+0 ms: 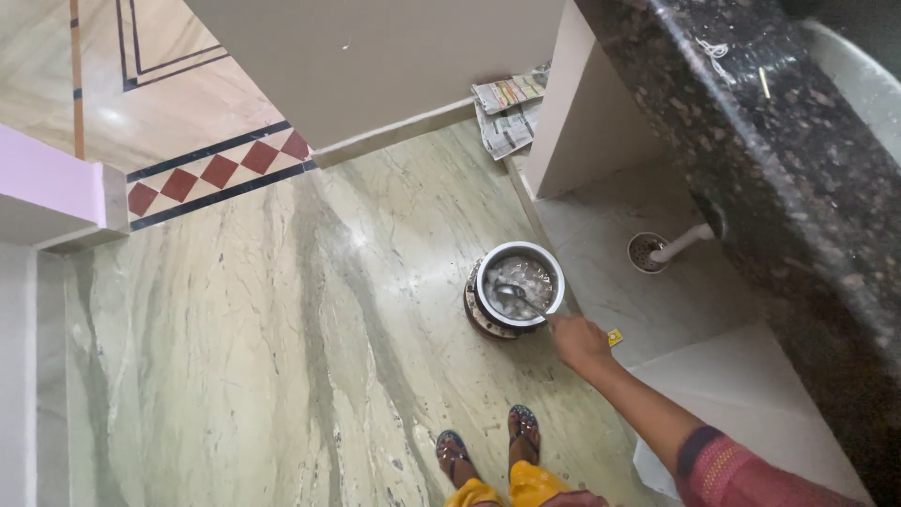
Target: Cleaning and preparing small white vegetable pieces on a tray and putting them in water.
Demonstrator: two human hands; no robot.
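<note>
Stirring with a ladle [522,299]: right hand [579,342], fingers closed around the handle end, arm reaching down from the lower right in a maroon-and-yellow sleeve. Ladle bowl rests inside a round steel pot [520,279], which stands on the marble floor [263,357] atop a dark ringed stand [481,319], just beside the raised pale ledge under the dark speckled stone table [779,169]. Handling note, as a judgement: the pot sits low and on a narrow ring, so slow strokes kept well inside the rim, with the handle held near its end and the wrist loose, would best keep it from tipping or slopping. Left hand: not in view; its state cannot be told. Feet in sandals [488,441] stand near the pot. Also present: floor drain [645,252] with a white pipe [682,243], folded newspapers [509,113] by the wall, a small yellow item [615,336] beside the right hand, kind unclear. Contents of the pot pale and wet-looking, not identifiable. Stand mostly covered by the pot; table top cut off at the right edge.
</note>
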